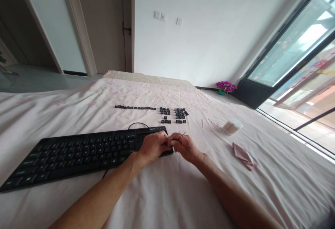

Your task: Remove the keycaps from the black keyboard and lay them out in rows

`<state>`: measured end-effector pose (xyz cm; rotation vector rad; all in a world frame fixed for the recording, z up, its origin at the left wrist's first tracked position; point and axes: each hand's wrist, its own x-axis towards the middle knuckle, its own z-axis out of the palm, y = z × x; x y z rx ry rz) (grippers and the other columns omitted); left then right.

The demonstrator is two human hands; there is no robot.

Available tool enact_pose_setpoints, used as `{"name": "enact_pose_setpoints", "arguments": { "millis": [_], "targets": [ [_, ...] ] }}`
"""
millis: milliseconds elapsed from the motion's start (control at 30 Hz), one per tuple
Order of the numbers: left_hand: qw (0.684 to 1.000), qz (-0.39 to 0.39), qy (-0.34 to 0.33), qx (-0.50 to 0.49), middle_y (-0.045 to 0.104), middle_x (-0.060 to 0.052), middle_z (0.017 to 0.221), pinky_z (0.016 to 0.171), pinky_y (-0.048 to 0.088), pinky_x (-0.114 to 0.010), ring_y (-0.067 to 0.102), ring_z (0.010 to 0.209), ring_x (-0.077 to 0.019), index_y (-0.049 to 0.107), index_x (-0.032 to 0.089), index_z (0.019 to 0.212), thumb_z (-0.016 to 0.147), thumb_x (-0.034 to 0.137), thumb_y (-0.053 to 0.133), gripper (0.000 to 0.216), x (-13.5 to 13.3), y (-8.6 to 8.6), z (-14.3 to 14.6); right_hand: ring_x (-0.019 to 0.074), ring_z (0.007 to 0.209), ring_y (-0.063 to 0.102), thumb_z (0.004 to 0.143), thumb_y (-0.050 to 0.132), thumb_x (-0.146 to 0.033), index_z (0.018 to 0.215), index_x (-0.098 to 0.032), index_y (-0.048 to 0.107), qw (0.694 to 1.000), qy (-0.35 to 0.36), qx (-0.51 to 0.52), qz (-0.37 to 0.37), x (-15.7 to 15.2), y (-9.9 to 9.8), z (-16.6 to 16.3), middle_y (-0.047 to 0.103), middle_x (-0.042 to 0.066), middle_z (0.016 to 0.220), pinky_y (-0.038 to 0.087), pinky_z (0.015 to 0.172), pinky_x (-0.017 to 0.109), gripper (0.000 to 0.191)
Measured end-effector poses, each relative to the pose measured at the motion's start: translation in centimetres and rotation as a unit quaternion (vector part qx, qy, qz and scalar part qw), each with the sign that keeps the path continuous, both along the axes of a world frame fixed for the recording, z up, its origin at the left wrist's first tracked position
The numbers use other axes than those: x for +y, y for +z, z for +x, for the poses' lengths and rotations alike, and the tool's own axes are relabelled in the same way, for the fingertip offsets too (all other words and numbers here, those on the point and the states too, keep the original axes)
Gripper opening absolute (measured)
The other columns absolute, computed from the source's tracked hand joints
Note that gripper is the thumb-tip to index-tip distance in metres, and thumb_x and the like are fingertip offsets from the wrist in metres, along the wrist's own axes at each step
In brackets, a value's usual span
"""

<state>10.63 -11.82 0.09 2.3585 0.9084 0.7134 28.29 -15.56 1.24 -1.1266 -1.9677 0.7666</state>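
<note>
1. The black keyboard (78, 152) lies on the pale pink bedsheet (162, 194), in front of the person; both hands meet at its right end.
2. The left hand (153, 147) rests curled over the right-end keys, fingers bent down onto them.
3. The right hand (184, 147) is pinched around a thin wire key puller (181, 133), which sticks up just beyond the fingers.
4. Loose black keycaps (172, 114) lie in rows further away on the sheet.
5. A small white word is printed on the keyboard's top edge; it is too small to read.
6. A cotton swab container (231, 127) and a pink cloth (243, 155) lie to the right.
</note>
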Motion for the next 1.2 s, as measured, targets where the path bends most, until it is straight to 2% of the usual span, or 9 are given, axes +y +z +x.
{"name": "enact_pose_setpoints", "arguments": {
  "millis": [200,400,567,667,767,833,967,1100,1200],
  "targets": [
    [0.999,-0.007,-0.018,-0.028,0.059,0.004,0.08,0.066,0.037,-0.02,0.056,0.076,-0.013,0.065,0.024,0.082,0.078,0.033,0.064,0.01,0.1,0.0,-0.1,0.0103,0.063,0.055,0.091,0.045,-0.026,0.08,-0.018,0.059,0.997,-0.003,0.015,0.079,-0.4,-0.3,-0.5,0.061,0.001,0.074,0.046,0.06,0.022,0.02],
    [0.998,-0.031,-0.022,-0.059,0.062,0.003,0.085,0.071,0.041,-0.021,0.058,0.078,-0.0134,0.065,0.024,0.082,0.084,0.038,0.056,0.017,0.2,0.2,-0.2,0.0078,0.052,0.052,0.091,0.046,-0.027,0.081,-0.017,0.059,0.995,-0.039,0.06,0.069,-0.6,0.7,-0.9,0.059,0.001,0.073,0.043,0.049,0.02,0.019],
    [0.997,-0.04,0.006,-0.067,0.064,0.002,0.087,0.073,0.044,-0.023,0.06,0.082,-0.0153,0.065,0.024,0.087,0.08,0.026,0.061,0.008,0.3,-0.2,0.0,0.0084,0.054,0.051,0.091,0.045,-0.03,0.08,-0.017,0.06,0.996,-0.045,0.068,0.022,-0.2,1.2,-1.0,0.059,0.001,0.073,0.043,0.051,0.021,0.023],
    [0.993,-0.062,0.01,-0.102,0.066,0.002,0.096,0.078,0.046,-0.024,0.062,0.086,-0.0144,0.063,0.026,0.102,0.078,0.013,0.058,0.028,0.4,-0.6,0.1,0.0101,0.058,0.051,0.092,0.042,-0.031,0.084,-0.017,0.059,0.988,-0.106,0.086,0.067,-0.1,2.0,-0.3,0.06,0.001,0.073,0.043,0.055,0.022,0.024],
    [0.988,-0.083,0.011,-0.127,0.066,0.001,0.101,0.082,0.048,-0.024,0.063,0.086,-0.0136,0.063,0.026,0.106,0.077,0.008,0.054,0.035,0.4,-0.8,0.2,0.0118,0.062,0.053,0.093,0.041,-0.031,0.089,-0.019,0.06,0.979,-0.178,0.005,0.095,0.3,3.0,1.0,0.058,-0.001,0.065,0.042,0.062,0.023,0.023],
    [0.987,-0.081,0.017,-0.134,0.066,-0.001,0.101,0.083,0.049,-0.025,0.063,0.087,-0.0142,0.064,0.025,0.103,0.077,0.008,0.053,0.033,0.5,-0.9,0.2,0.0114,0.06,0.054,0.092,0.041,-0.028,0.092,-0.02,0.061,0.975,-0.2,-0.073,0.059,0.7,3.2,1.8,0.058,-0.002,0.064,0.041,0.061,0.023,0.022],
    [0.986,-0.066,0.029,-0.148,0.067,-0.001,0.101,0.085,0.05,-0.026,0.064,0.089,-0.0148,0.065,0.024,0.104,0.078,0.007,0.053,0.033,0.4,-0.7,0.3,0.0092,0.059,0.055,0.084,0.044,-0.017,0.096,-0.021,0.063,0.974,-0.135,-0.176,-0.037,1.4,2.1,2.7,0.064,-0.001,0.079,0.04,0.059,0.021,0.022],
    [0.987,-0.057,0.02,-0.146,0.067,0.0,0.099,0.086,0.048,-0.025,0.063,0.09,-0.0145,0.066,0.026,0.104,0.078,0.007,0.054,0.035,0.4,-0.3,0.2,0.0131,0.076,0.057,0.069,0.063,-0.016,0.101,-0.024,0.064,0.957,-0.083,-0.277,-0.028,1.1,1.1,2.4,0.063,0.0,0.093,0.039,0.066,0.022,0.033],
    [0.989,-0.046,0.017,-0.136,0.067,0.0,0.096,0.087,0.047,-0.026,0.062,0.092,-0.0155,0.068,0.025,0.098,0.078,0.007,0.053,0.03,0.3,0.0,0.1,0.0148,0.078,0.057,0.066,0.067,-0.018,0.097,-0.022,0.064,0.947,-0.082,-0.31,-0.032,0.8,1.0,2.0,0.063,0.001,0.091,0.038,0.067,0.023,0.031]
  ]
}}
